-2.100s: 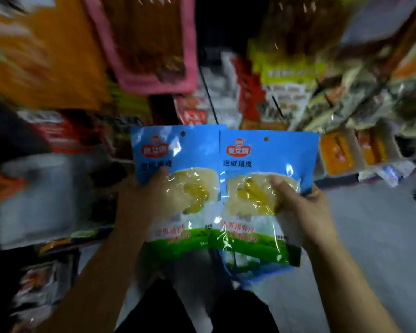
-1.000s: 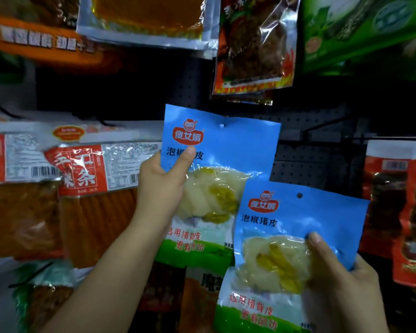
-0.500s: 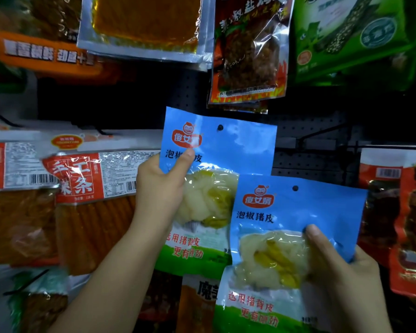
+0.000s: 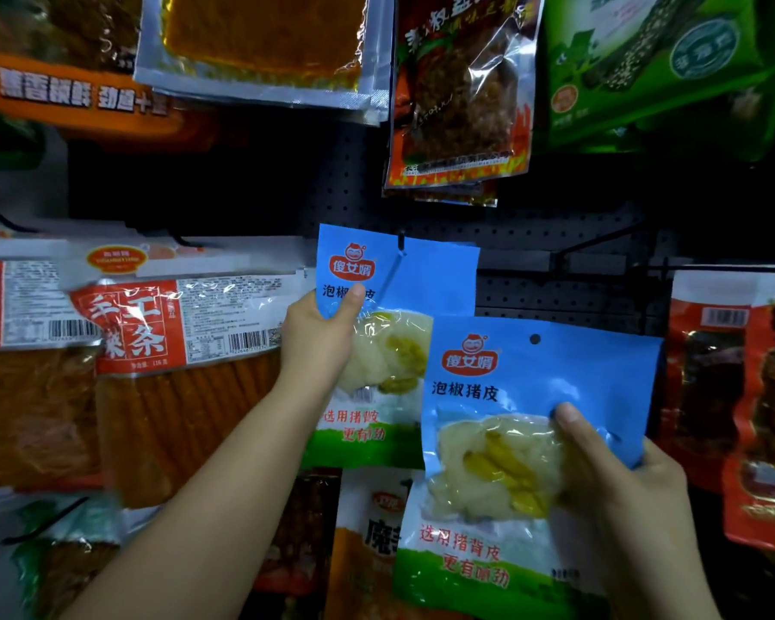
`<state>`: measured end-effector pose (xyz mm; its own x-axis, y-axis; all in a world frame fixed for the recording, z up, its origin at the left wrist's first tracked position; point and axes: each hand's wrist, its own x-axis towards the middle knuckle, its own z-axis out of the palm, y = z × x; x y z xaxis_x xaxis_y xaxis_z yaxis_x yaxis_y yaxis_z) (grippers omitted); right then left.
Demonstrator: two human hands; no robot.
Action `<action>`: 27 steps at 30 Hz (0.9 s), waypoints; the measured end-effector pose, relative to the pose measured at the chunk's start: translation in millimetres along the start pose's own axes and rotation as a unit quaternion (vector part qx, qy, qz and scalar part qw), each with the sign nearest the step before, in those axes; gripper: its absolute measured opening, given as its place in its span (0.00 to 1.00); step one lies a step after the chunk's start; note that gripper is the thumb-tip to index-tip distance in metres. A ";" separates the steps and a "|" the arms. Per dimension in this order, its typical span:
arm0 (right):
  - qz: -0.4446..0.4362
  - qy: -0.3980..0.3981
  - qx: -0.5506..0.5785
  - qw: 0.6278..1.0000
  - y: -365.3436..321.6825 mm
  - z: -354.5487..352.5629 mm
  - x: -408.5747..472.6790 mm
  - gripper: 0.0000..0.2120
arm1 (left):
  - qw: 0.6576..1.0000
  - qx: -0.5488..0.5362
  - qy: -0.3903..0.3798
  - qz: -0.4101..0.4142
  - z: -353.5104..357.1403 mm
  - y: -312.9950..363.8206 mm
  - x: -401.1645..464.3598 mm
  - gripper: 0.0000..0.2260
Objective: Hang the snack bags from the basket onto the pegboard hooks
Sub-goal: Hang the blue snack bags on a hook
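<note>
Left hand (image 4: 321,337) pinching our first blue bag (image 4: 394,284) onto its hook (image 4: 401,246); right hand (image 4: 618,485) grips the second bag (image 4: 533,396), unhung.

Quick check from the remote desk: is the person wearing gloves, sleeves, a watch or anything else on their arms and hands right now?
Nothing is worn as far as the head view shows. The left hand and the right hand are bare, with no gloves, rings or tape visible. Both forearms are uncovered down to the frame's bottom edge: no sleeve cuff, watch or wristband in sight. Thumbnails look short and unpainted.
</note>
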<state>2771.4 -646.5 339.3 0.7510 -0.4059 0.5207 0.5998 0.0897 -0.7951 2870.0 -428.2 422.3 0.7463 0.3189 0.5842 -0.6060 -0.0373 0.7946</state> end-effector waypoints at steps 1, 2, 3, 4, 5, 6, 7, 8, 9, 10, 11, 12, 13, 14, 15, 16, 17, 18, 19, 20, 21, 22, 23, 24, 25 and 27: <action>-0.005 0.012 -0.025 1.000 -4.8 6.4 -0.8 0.10 | 1.000 0.003 -0.004 -0.004 3.1 -3.6 5.3 0.04; -0.002 0.040 -0.039 0.998 -0.7 10.7 2.6 0.09 | 1.000 0.006 -0.008 -0.009 5.9 -6.9 10.6 0.05; -0.010 0.046 -0.040 0.998 -0.6 12.9 4.5 0.09 | 1.000 0.011 -0.011 -0.013 8.6 -9.9 15.6 0.07; -0.012 0.042 -0.038 0.998 -0.1 9.8 6.6 0.10 | 1.000 0.019 -0.014 -0.017 10.9 -12.7 20.3 0.08; -0.013 0.051 -0.042 0.998 0.0 7.0 9.5 0.10 | 0.999 0.029 -0.016 -0.018 13.3 -15.1 24.4 0.09; -0.014 0.053 -0.042 0.998 4.0 7.6 12.3 0.10 | 0.999 0.036 -0.015 -0.018 15.5 -17.2 27.3 0.09; -0.016 0.049 -0.049 0.997 5.4 10.1 13.4 0.09 | 0.999 0.041 -0.013 -0.018 17.7 -18.9 29.0 0.08; -0.018 0.045 -0.047 0.998 8.2 10.6 14.7 0.08 | 0.999 0.043 -0.008 -0.017 19.6 -20.4 30.3 0.07; -0.012 0.040 -0.042 0.998 7.3 12.9 14.9 0.07 | 0.999 0.045 -0.002 -0.016 21.0 -21.9 30.2 0.07; -0.007 0.036 -0.033 0.999 6.9 14.0 15.0 0.07 | 0.999 0.048 0.004 -0.016 21.6 -23.1 29.2 0.06; -0.002 0.039 -0.033 0.999 6.8 14.7 15.4 0.08 | 0.999 0.052 0.008 -0.015 21.6 -23.8 28.0 0.06; -0.002 0.038 -0.033 0.999 8.0 14.7 15.8 0.09 | 0.998 0.053 0.010 -0.016 20.6 -24.3 25.8 0.06; -0.001 0.034 -0.036 0.999 7.8 15.3 15.2 0.09 | 0.999 0.049 0.011 -0.019 19.0 -24.3 23.4 0.06; -0.001 0.033 -0.038 0.999 7.8 15.9 14.7 0.09 | 0.999 0.043 0.010 -0.025 16.9 -24.0 20.1 0.06; 0.000 0.030 -0.041 0.999 6.7 16.6 13.9 0.10 | 0.999 0.036 0.004 -0.032 14.5 -22.7 16.0 0.06; -0.003 0.028 -0.040 0.999 6.9 16.7 13.4 0.11 | 0.999 0.025 -0.006 -0.039 11.6 -21.0 11.1 0.08; -0.008 0.024 -0.040 0.999 5.4 18.0 12.3 0.13 | 0.999 0.010 -0.021 -0.046 8.7 -18.3 4.9 0.09; -0.011 0.022 -0.038 0.999 4.4 19.5 11.7 0.14 | 0.998 -0.001 -0.038 -0.049 5.4 -15.7 -2.7 0.11; -0.013 0.019 -0.036 0.999 2.6 21.7 10.8 0.14 | 0.997 -0.004 -0.055 -0.046 1.8 -13.5 -11.2 0.15; -0.017 0.015 -0.033 0.999 1.8 23.6 10.8 0.13 | 0.997 0.004 -0.067 -0.036 -2.2 -11.7 -19.8 0.19; -0.020 0.011 -0.031 0.999 0.6 25.8 10.7 0.11 | 0.997 0.015 -0.073 -0.022 -6.6 -10.0 -29.6 0.23; -0.025 0.005 -0.027 0.999 -0.4 28.5 10.8 0.09 | 0.997 0.020 -0.078 -0.006 -11.2 -7.9 -39.9 0.25; -0.029 -0.001 -0.024 0.999 -1.8 31.9 10.5 0.07 | 0.996 0.009 -0.089 0.012 -15.4 -3.9 -50.3 0.25; -0.033 -0.007 -0.021 0.999 -3.0 36.0 9.9 0.06 | 0.994 -0.018 -0.109 0.023 -18.9 1.6 -59.6 0.26; -0.036 -0.011 -0.019 0.999 -4.6 41.0 8.9 0.05 | 0.989 -0.056 -0.137 0.028 -21.6 8.2 -66.7 0.24; -0.047 -0.020 -0.016 0.999 -7.2 51.0 7.2 0.07 | 0.979 -0.096 -0.177 0.043 -24.0 17.8 -73.0 0.20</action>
<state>2786.6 -603.7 364.6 0.7021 -0.3744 0.6057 0.6601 0.0231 -0.7508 2798.1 -429.4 389.9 0.7185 -0.0263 0.6951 -0.6858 0.1396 0.7142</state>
